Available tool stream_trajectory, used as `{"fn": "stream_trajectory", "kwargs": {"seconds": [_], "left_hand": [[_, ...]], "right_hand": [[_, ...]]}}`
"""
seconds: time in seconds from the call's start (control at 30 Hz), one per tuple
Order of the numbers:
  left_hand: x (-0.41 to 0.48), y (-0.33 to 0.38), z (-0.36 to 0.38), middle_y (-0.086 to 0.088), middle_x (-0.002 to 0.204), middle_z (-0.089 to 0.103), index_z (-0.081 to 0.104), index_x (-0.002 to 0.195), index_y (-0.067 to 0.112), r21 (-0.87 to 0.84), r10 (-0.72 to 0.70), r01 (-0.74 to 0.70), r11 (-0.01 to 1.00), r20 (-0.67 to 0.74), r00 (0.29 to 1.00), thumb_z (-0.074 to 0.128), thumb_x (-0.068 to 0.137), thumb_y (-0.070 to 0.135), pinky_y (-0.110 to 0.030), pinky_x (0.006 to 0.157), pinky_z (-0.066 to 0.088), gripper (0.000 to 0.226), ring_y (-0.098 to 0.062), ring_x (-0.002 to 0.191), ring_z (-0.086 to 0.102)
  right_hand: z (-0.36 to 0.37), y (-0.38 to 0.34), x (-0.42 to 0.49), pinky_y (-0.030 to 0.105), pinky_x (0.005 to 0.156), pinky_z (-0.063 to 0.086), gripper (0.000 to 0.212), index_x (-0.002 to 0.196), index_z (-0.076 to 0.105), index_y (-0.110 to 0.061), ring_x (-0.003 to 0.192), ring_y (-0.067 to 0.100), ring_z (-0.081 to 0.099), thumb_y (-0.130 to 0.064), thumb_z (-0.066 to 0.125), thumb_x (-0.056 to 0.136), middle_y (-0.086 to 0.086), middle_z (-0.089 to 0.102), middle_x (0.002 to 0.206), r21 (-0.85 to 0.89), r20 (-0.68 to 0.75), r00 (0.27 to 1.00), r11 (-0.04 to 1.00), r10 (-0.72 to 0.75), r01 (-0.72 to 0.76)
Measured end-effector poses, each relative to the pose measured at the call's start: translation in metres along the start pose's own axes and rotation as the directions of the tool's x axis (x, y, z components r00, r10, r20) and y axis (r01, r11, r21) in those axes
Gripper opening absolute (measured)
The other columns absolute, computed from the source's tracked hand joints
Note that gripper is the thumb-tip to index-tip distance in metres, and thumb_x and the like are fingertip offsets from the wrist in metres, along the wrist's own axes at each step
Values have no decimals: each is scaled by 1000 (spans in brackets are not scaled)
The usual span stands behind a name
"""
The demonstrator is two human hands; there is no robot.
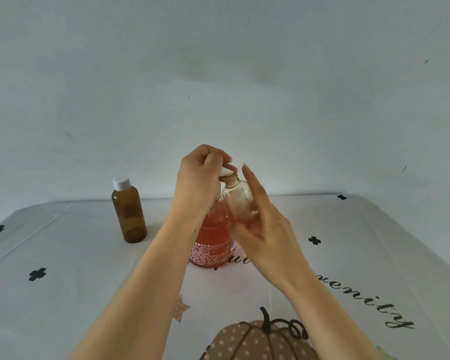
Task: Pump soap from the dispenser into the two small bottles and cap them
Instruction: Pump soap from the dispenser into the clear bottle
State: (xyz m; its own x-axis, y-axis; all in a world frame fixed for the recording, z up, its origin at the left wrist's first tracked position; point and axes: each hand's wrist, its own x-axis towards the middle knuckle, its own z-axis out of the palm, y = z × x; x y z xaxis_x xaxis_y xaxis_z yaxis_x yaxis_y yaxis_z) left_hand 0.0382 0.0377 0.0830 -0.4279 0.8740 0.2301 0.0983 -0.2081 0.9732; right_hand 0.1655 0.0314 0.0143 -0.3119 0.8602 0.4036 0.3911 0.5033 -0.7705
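Observation:
A soap dispenser (pixel 213 240) with pink liquid and a white pump head stands at the table's middle. My left hand (pixel 198 178) is curled over the pump head, its nozzle peeking out at the fingertips. My right hand (pixel 260 219) holds a small clear bottle (pixel 238 196) by its lower part, with the open threaded neck right under the nozzle. The bottle looks nearly empty. A second small bottle (pixel 128 211), amber with a white cap on, stands upright to the left, apart from both hands.
The table (pixel 63 281) wears a white cloth with black clover marks, script lettering and a dotted pumpkin print (pixel 255 341) near the front edge. A plain pale wall rises behind the table's far edge.

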Motion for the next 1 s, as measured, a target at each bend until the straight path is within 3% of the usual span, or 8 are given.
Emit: {"fn": "stream_trajectory", "kwargs": {"seconds": [0.1, 0.17, 0.23, 0.37, 0.53, 0.77, 0.9, 1.0], "left_hand": [[2, 0, 0, -6, 79, 74, 66, 81, 11, 15, 5, -5, 1000, 0, 1000, 42, 86, 6, -32, 64, 52, 24, -14, 64, 65], [3, 0, -1, -5, 78, 74, 66, 80, 12, 28, 12, -12, 1000, 2, 1000, 42, 85, 7, -35, 71, 53, 24, -14, 66, 66], [5, 0, -2, -4, 77, 74, 66, 79, 12, 36, 12, -12, 999, 2, 1000, 43, 86, 7, -35, 67, 52, 25, -14, 66, 67], [6, 2, -2, -4, 76, 73, 65, 77, 13, 23, 14, -14, 1000, 3, 1000, 44, 86, 6, -37, 69, 53, 24, -13, 67, 67], [6, 5, -4, -6, 79, 74, 65, 83, 10, 6, 17, -17, 1000, 35, 999, 43, 85, 4, -34, 68, 46, 23, -9, 62, 63], [8, 5, -5, -5, 75, 74, 64, 83, 12, -24, -14, 15, 1000, 69, 998, 40, 88, 1, -34, 67, 46, 27, -10, 58, 62], [8, 4, -3, -2, 77, 74, 65, 82, 16, 8, 14, -14, 1000, 57, 998, 39, 86, 1, -40, 71, 49, 30, -18, 72, 65], [6, 2, -1, -1, 78, 74, 66, 80, 13, 59, 61, -66, 996, 83, 995, 37, 84, -1, -34, 56, 45, 33, -28, 67, 58]], "right_hand": [[-5, 4, -3, 10, 73, 48, 82, 145, 35, -50, 83, 2, 63, -9, 70, 84, -12, 61, 92, 75, -46, 999, 997, -15, 18], [-3, 6, -4, 8, 72, 47, 74, 139, 45, -42, 82, 2, 62, -12, 77, 80, -10, 62, 86, 75, -123, 992, 997, -26, 35], [-2, 6, -5, 6, 71, 46, 58, 124, 53, -34, 84, -2, 62, -16, 82, 76, -11, 63, 84, 76, -193, 980, 996, -36, 52], [-1, 6, -5, 1, 66, 43, 46, 105, 54, -30, 82, -13, 60, -17, 85, 74, -19, 62, 87, 88, -277, 958, 991, -70, 98], [2, 7, -6, 4, 69, 44, 43, 104, 58, -32, 85, -3, 61, -18, 86, 74, -22, 63, 90, 26, -397, 907, 986, -143, 167], [5, 8, -6, 12, 72, 51, 40, 111, 66, -26, 88, 7, 66, -23, 85, 75, -13, 68, 100, 72, -430, 896, 985, -113, 158], [6, 10, -6, 15, 69, 52, 41, 112, 66, -26, 84, 9, 66, -26, 84, 75, -13, 68, 99, 62, -453, 885, 987, -104, 148], [7, 13, -7, 13, 70, 51, 41, 109, 67, -29, 84, 6, 66, -31, 78, 70, -16, 68, 97, 59, -468, 880, 991, -82, 124]]}}
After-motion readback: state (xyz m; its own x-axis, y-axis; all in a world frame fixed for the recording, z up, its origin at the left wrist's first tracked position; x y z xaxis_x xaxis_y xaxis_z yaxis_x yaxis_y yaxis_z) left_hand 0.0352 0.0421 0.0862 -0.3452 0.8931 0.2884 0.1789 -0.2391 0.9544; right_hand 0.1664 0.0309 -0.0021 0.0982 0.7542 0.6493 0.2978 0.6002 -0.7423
